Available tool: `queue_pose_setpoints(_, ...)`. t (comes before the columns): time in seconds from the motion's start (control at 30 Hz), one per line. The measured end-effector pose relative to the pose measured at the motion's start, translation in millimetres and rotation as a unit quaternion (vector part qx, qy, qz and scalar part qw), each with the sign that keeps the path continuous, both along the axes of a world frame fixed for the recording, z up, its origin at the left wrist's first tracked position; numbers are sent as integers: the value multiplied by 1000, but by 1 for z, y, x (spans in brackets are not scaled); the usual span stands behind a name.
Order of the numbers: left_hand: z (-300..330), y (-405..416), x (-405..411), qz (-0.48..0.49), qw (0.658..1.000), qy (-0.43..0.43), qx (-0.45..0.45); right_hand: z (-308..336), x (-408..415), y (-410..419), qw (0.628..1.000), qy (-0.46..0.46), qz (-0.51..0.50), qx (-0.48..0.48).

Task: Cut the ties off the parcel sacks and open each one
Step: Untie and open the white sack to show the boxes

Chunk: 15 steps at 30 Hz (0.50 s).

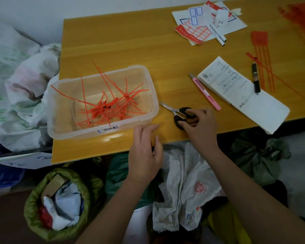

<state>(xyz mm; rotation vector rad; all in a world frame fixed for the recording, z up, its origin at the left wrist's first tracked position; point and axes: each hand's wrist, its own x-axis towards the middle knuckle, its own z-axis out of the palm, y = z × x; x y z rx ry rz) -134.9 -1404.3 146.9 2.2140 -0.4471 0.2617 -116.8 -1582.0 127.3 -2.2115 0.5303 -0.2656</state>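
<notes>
The right hand (199, 127) is lying on the black handles of the scissors (179, 113), which are resting flat on the tabletop (113, 43) near its front edge, blades pointing toward the clear plastic box (148, 103). Its fingers (181, 123) are curling over and into the handle loops, so it is gripping the scissors; whether it is picking them up or setting them down cannot be told. The left hand (144, 152) is hovering over the tabletop's front edge just beside the box, fingers relaxed and holding nothing, seemingly free to work on a sack.

The box is sitting close to the edge, probably so that cut ties can be dropped in without reaching. It is holding a tangle of red ties (106, 106), too many and too crossed to count. More red ties (262, 55), uncut and in a strip, are lying well apart on the far right.

Below the edge, one white sack (187, 184) is lying directly under the hands, crumpled and apparently opened already. One green sack (60, 205) at lower left is standing open with packets showing inside. One dark sack (257, 155) on the right is looking bunched at its neck, likely awaiting its cut. More white sacks (25, 88) are piling up at the left.

Also on the tabletop: one pink knife (207, 94), one notepad (243, 94), two pens, and some label sheets (194, 30).
</notes>
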Motion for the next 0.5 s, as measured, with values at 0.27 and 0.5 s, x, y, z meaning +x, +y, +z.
queue_pose_setpoints(0.27, -23, -17, -4, -16, 1000, 23, 8, -18, -50, -10, 989, -137, -58, -10)
queue_pose_setpoints(0.5, -57, -28, -33, -21, 999, 44, 24, -81, -120, -30, 994, -48, -94, -17)
